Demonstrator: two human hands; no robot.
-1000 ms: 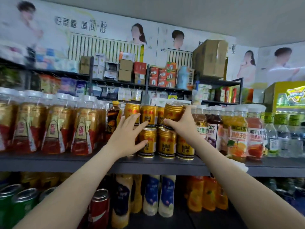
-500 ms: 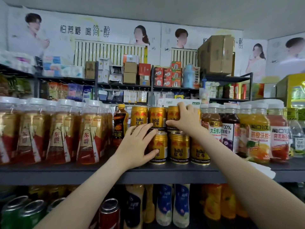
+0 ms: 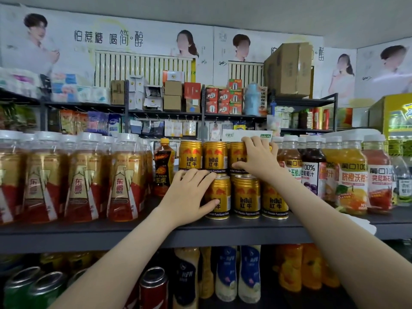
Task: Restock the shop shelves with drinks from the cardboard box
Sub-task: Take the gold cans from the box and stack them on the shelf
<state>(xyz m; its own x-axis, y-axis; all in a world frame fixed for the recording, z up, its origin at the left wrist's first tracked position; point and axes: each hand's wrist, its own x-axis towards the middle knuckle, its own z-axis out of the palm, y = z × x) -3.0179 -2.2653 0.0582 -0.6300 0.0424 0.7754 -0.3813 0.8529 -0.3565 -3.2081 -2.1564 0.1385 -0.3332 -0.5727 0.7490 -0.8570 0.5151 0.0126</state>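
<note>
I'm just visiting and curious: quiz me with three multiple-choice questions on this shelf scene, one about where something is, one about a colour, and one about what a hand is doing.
1. Where is the right hand?
A) on an upper-tier can
B) on a bottle on the bottom shelf
C) on the cardboard box up top

2. What colour are the stacked cans?
A) green
B) gold
C) blue

3. What is the left hand doing?
A) hanging free
B) lifting an orange juice bottle
C) gripping a lower-tier can

Answers:
1 A: its fingers curl over that can's top rim.
2 B: both tiers show gold with red print.
3 C: its fingers lie over the can's top and the thumb crosses its front.
</note>
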